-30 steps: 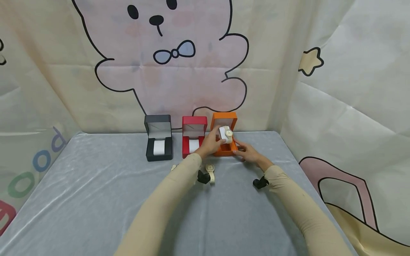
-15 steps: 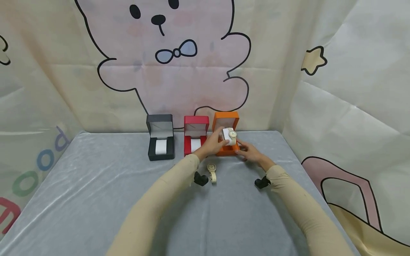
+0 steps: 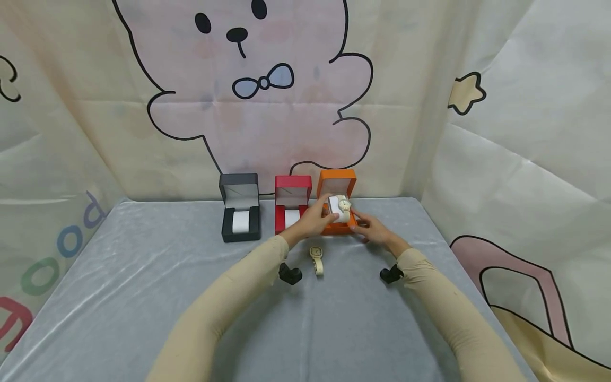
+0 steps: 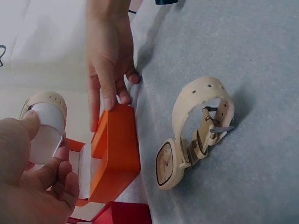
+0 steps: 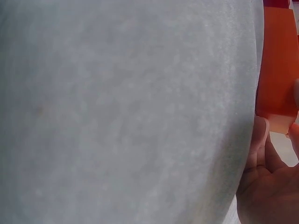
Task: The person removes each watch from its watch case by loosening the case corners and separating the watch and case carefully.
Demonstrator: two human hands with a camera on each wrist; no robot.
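My left hand (image 3: 311, 218) grips a white watch cushion (image 4: 48, 115) between thumb and fingers. Around the cushion is strapped a cream watch (image 3: 344, 206), its round dial turned to the right. Both hang tilted just over the orange watch box (image 4: 124, 151), whose lid stands raised at the back. With fairly straight fingers, my right hand (image 3: 374, 228) touches the box's right side and front corner; part of that hand is cut off in the right wrist view. A second cream watch (image 4: 169, 161), with a squarish dial and buckled strap, lies on the cloth in front of the boxes.
Left of the orange box stand a red watch box (image 3: 293, 183) and a dark grey watch box (image 3: 238, 180), lids up, each with a white cushion inside. A grey-blue cloth (image 3: 143, 276) covers the table. Printed curtains (image 3: 401, 106) rise behind and beside it.
The cushion with its watch has lowered slightly toward the orange box and tipped a little. My left forearm has swung left and down. The right hand stays at the box.
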